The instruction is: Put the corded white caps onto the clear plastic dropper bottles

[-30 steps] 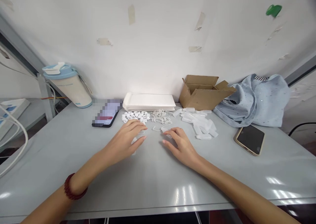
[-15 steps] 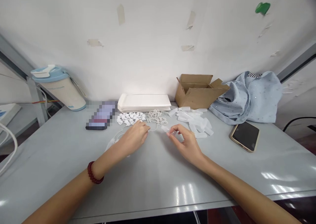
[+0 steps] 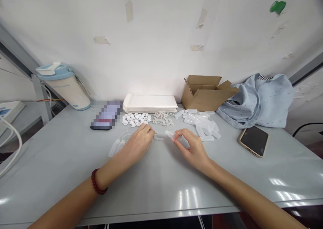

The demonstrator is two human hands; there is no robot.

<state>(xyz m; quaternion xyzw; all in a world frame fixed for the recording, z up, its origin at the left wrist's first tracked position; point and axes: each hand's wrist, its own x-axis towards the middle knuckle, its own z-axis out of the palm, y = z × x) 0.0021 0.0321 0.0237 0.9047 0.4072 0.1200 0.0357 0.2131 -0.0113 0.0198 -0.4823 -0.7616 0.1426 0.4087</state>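
The left hand [image 3: 137, 145] is closed on a thin white cord [image 3: 158, 137], and two clear bottles [image 3: 116, 147] lie just beside it. The right hand [image 3: 193, 147] pinches a small clear bottle [image 3: 169, 134] at center of the frame. Farther up, white caps [image 3: 135, 119] and more bottles [image 3: 202, 126] lie in piles.

Both forearms [image 3: 75, 198] are reaching inward from the lower corners, the hands nearly meeting at centre without touching. The left hand [image 3: 138, 143] is curling its fingers downward, a beaded bracelet [image 3: 99, 181] sitting at the wrist. The right hand [image 3: 191, 147] is pinching thumb and forefinger together.
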